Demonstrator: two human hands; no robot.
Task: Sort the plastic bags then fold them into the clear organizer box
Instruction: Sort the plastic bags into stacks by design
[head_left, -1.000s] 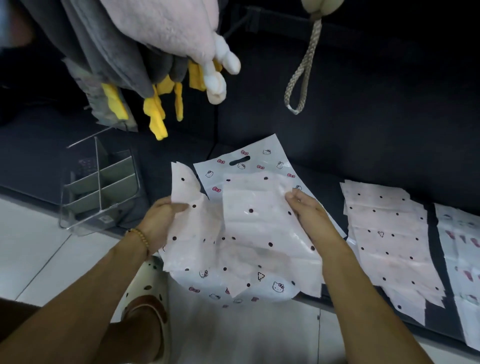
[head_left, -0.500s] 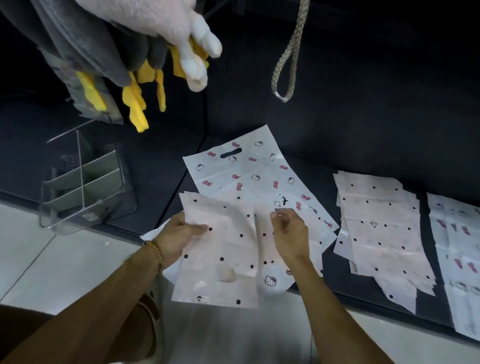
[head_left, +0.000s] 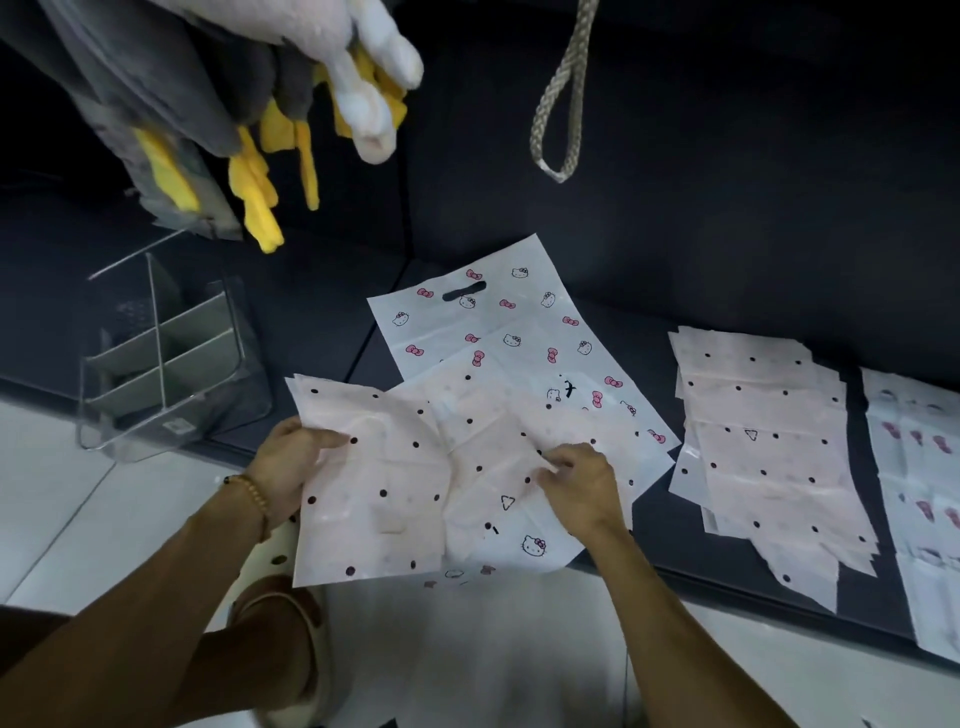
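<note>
Cat-and-bow print on white bag (head_left: 524, 332)

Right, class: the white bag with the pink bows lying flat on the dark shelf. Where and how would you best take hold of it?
Probably by the far end of the bow-print bag, at the cut-out handle slot. That end lies bare and flat, while the near end sits under the dotted pink bag that the left hand and right hand hold. Come from above, fingers through the slot.
</note>
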